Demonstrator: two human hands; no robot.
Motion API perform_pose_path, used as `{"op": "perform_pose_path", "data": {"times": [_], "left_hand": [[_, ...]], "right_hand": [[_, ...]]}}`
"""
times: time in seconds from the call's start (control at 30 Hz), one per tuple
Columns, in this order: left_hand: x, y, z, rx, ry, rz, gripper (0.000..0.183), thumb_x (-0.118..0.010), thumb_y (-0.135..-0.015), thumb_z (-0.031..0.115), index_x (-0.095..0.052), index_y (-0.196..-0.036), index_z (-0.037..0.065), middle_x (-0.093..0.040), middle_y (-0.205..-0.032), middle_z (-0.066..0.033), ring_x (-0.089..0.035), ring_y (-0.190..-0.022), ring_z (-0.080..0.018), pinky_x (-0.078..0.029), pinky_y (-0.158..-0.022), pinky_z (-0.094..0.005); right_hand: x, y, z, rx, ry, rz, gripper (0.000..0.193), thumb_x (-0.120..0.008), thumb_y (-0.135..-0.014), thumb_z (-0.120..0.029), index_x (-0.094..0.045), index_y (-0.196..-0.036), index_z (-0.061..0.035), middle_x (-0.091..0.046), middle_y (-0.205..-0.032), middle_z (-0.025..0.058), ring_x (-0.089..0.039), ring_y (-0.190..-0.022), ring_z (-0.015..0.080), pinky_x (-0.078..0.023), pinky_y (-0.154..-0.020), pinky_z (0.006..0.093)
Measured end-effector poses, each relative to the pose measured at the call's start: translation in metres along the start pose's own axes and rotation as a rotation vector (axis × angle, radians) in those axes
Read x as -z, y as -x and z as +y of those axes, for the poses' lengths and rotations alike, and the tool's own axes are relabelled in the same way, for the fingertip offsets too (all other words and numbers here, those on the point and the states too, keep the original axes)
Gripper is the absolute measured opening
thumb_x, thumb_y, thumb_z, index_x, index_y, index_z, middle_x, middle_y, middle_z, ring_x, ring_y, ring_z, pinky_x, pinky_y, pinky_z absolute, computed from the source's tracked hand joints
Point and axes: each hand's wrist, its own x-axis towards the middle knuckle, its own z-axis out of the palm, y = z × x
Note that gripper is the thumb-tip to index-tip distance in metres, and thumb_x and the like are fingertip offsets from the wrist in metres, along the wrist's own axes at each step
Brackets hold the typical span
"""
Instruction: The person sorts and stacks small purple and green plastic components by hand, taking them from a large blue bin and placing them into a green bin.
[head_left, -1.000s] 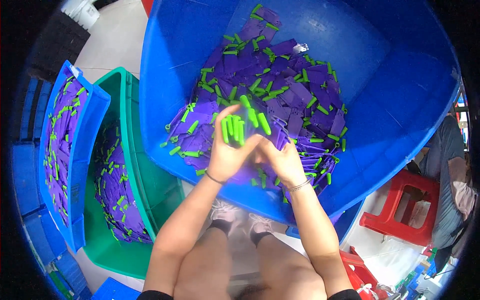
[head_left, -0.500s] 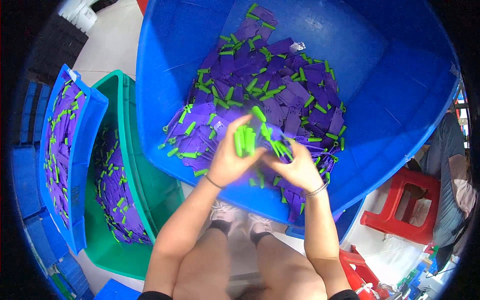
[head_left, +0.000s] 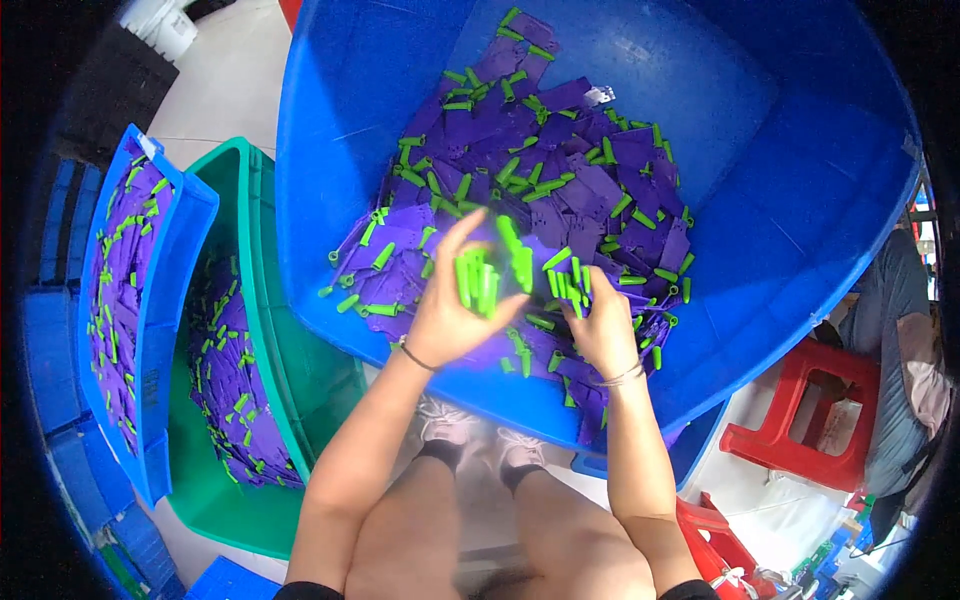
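Over a large blue bin, my left hand (head_left: 450,318) is curled around a bunch of purple cleaver-shaped pieces with green handles (head_left: 477,284), the handles facing up. Several more such pieces (head_left: 569,284) are gripped in my right hand (head_left: 604,330), their green handles spread like a fan. Between the hands, a blurred green-handled piece (head_left: 516,252) shows; which hand it touches, I cannot tell. Beneath both hands lies a wide heap of the same purple pieces (head_left: 545,218). The purple blades in my hands are mostly hidden or smeared by motion.
The blue bin (head_left: 335,150) has tall sloping walls. To its left stand a green bin (head_left: 262,330) and a tilted blue crate (head_left: 160,350), both holding similar pieces. At right are a red stool (head_left: 790,440) and another person's leg (head_left: 890,350).
My hands have drawn apart: the left has shifted slightly left, the right slightly lower and to the right. Both still hold bunches of green-handled pieces.
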Motion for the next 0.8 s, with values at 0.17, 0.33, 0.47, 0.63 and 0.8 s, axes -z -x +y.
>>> {"op": "perform_pose_path", "data": {"times": [0.17,0.33,0.47,0.63,0.8], "left_hand": [[-0.01,0.004,0.005,-0.04,0.151,-0.164,0.092,-0.08,-0.066,0.013,-0.023,-0.138,0.008,-0.055,-0.108,-0.0143,-0.058,-0.1,-0.0261,-0.047,-0.088,-0.0361],[-0.029,0.01,0.017,0.144,0.616,0.005,0.09,-0.079,-0.066,0.01,-0.025,-0.137,0.006,-0.051,-0.115,-0.0113,-0.054,-0.105,-0.0225,-0.044,-0.091,-0.0343],[-0.025,0.008,0.002,0.2,0.32,0.114,0.088,-0.08,-0.066,0.011,-0.026,-0.136,0.003,-0.043,-0.125,-0.0131,-0.049,-0.11,-0.0214,-0.041,-0.094,-0.0344],[-0.022,0.004,0.003,0.134,0.181,0.147,0.088,-0.081,-0.065,0.013,-0.029,-0.135,0.004,-0.044,-0.125,-0.0121,-0.049,-0.109,-0.0228,-0.041,-0.094,-0.0355],[-0.005,0.0,0.001,0.236,0.205,-0.048,0.084,-0.08,-0.067,0.015,-0.031,-0.134,0.004,-0.047,-0.125,-0.0138,-0.049,-0.11,-0.0224,-0.04,-0.095,-0.0346]], "right_hand": [[0.024,-0.003,-0.046,-0.322,-0.76,-0.096,0.018,-0.064,-0.082,-0.021,-0.061,-0.087,-0.0036,-0.057,-0.069,-0.0014,-0.051,-0.06,0.0072,-0.04,-0.056,0.0239],[0.008,-0.009,-0.061,-0.37,-0.96,0.028,0.021,-0.061,-0.085,-0.02,-0.062,-0.093,0.0003,-0.059,-0.07,0.0003,-0.053,-0.06,0.0082,-0.042,-0.056,0.023],[0.008,-0.009,-0.042,-0.258,-0.87,-0.055,0.031,-0.057,-0.081,-0.011,-0.061,-0.108,0.0026,-0.065,-0.086,0.0063,-0.06,-0.071,0.0117,-0.049,-0.066,0.0265],[0.002,-0.001,-0.042,-0.305,-0.723,-0.342,0.027,-0.062,-0.076,-0.012,-0.059,-0.099,0.0014,-0.064,-0.089,0.007,-0.058,-0.069,0.0108,-0.048,-0.068,0.0253],[0.01,-0.02,-0.033,0.128,-0.453,-0.337,0.032,-0.071,-0.072,-0.023,-0.06,-0.095,-0.0031,-0.066,-0.084,0.0088,-0.061,-0.08,0.0165,-0.049,-0.074,0.0349]]}}
